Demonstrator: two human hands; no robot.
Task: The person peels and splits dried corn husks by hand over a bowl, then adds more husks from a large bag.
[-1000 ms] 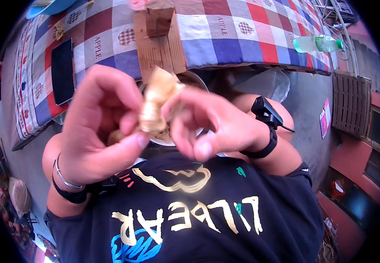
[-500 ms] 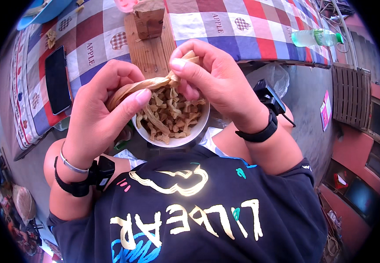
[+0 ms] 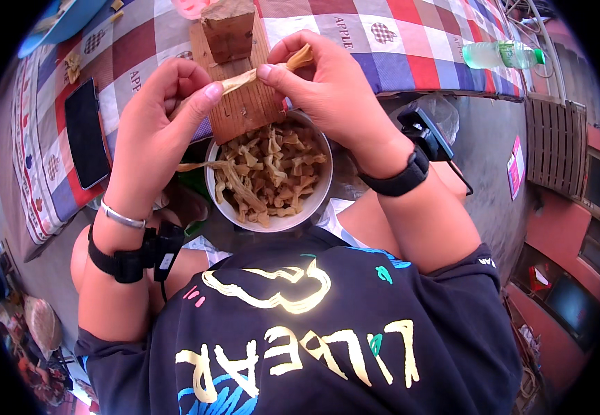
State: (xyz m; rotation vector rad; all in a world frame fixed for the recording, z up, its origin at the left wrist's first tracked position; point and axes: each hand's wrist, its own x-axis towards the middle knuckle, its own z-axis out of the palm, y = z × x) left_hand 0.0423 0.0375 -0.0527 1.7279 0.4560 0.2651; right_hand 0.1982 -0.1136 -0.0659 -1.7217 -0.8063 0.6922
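A tan, wrinkled dried strip [image 3: 238, 81] is stretched between my two hands, above a wooden board [image 3: 250, 114]. My left hand [image 3: 165, 114] pinches one end with thumb and fingers. On the other side my right hand [image 3: 324, 90] grips it between thumb and forefinger, and a folded tan end sticks up past those fingers. Below them stands a white bowl [image 3: 325, 187] full of short, knotted tan pieces [image 3: 275, 173]. One longer strip [image 3: 234, 181] lies among them, its end reaching over the left rim.
An upright wooden block [image 3: 228, 38] stands on the board. Left on the checked tablecloth [image 3: 144, 41] lies a black phone [image 3: 87, 135], with a blue basin [image 3: 68, 26] beyond. A pink container [image 3: 192, 7] is at the far edge; a green-capped bottle [image 3: 497, 55] lies right.
Both hands have moved up and away from the bowl, carrying the strip over the board. It now looks straighter between them, and more of the bowl shows.
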